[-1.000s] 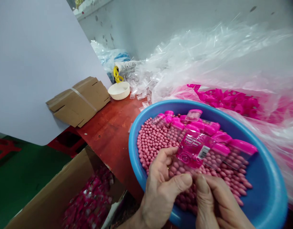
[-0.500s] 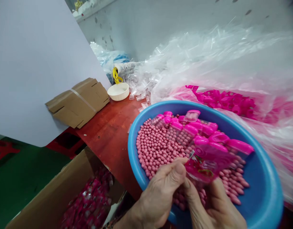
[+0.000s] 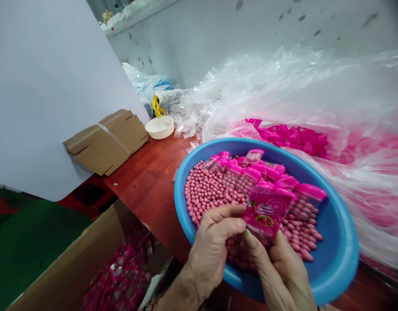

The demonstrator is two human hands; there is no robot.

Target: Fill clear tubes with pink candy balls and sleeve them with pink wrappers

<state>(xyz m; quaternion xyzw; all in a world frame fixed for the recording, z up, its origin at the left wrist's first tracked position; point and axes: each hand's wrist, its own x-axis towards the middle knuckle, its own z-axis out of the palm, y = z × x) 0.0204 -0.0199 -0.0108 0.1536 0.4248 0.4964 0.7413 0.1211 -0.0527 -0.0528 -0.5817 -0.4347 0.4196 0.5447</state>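
As the red wooden table [image 3: 143, 194] carried a round blue plastic basin [image 3: 182, 207] of small pink balls [image 3: 208, 190], the left hand [image 3: 214, 246] and right hand [image 3: 279, 268] pinched a flat pink-labelled plastic container [image 3: 265, 211] between them above the basin, its long axis nearly upright, its lower end nearer the right hand.

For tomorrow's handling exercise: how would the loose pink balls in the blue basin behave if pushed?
Being round and lying loose, the pink balls probably roll and scatter at a light push. They look hard rather than squashy, though the view cannot confirm it. The raised rim of the blue plastic basin should probably contain them unless it tips.
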